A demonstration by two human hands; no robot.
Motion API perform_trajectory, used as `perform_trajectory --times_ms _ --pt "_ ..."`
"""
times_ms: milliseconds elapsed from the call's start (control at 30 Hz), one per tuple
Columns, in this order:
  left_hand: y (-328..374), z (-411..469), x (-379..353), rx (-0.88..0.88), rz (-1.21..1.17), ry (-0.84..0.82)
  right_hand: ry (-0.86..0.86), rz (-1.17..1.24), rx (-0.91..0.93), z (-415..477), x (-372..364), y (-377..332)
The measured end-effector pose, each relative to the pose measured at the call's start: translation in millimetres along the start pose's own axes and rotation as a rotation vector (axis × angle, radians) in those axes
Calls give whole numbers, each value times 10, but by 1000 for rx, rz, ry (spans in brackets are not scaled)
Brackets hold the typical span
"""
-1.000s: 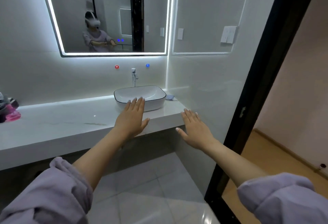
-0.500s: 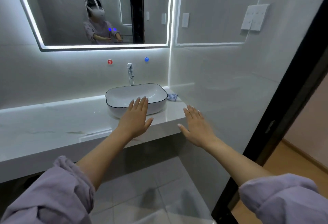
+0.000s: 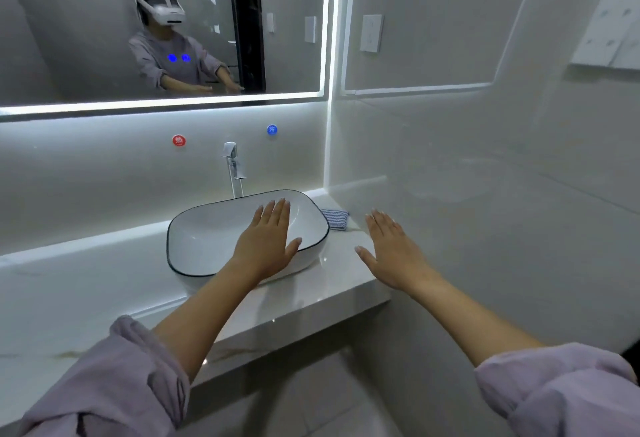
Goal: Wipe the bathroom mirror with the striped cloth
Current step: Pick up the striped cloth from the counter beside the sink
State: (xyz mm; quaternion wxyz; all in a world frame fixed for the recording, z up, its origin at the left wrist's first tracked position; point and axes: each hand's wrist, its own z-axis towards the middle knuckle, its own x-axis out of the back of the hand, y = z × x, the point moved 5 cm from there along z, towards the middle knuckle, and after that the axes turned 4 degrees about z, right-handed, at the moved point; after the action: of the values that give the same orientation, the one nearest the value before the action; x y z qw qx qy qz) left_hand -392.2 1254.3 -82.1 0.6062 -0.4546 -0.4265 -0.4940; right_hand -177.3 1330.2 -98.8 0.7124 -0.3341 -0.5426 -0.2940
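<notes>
Head view: your left hand (image 3: 266, 249) is stretched out flat over the white basin (image 3: 207, 235), palm down, fingers straight and close together, thumb spread toward the basin's right rim. It holds nothing. Whether it touches the basin you cannot tell from this angle. Your right hand (image 3: 391, 253) hovers to the right of the basin, above the end of the counter (image 3: 86, 298), also palm down with straight, released fingers and nothing in them.

The striped cloth (image 3: 335, 219), blue and white, lies folded on the counter just beside the basin's far right corner, close to the side wall. It sits between your two hands and beyond them, and neither hand touches it.

The mirror (image 3: 69, 38) hangs on the wall above and behind the basin, its lower and right edges lit by a white strip. In it you see yourself reflected with a headset on and both arms reaching forward.

Directly behind the basin stands a chrome faucet (image 3: 233, 170). On the wall to either side of it, above the basin, are a round red marker (image 3: 178, 140) on the left and a round blue marker (image 3: 272, 129) on the right. Both of your lilac sleeves are pushed up the forearms
</notes>
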Motion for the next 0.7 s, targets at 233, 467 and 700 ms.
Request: perform_trajectory --times_ms 233,467,700 --pt "-174 806 -360 7 -44 -22 -16 63 -18 852 -272 303" --pt "-251 1908 -810 47 -82 -12 -33 81 42 1961 -631 747" --pt "-329 3034 -1282 102 -120 -94 -127 109 30 3061 -1031 1258"
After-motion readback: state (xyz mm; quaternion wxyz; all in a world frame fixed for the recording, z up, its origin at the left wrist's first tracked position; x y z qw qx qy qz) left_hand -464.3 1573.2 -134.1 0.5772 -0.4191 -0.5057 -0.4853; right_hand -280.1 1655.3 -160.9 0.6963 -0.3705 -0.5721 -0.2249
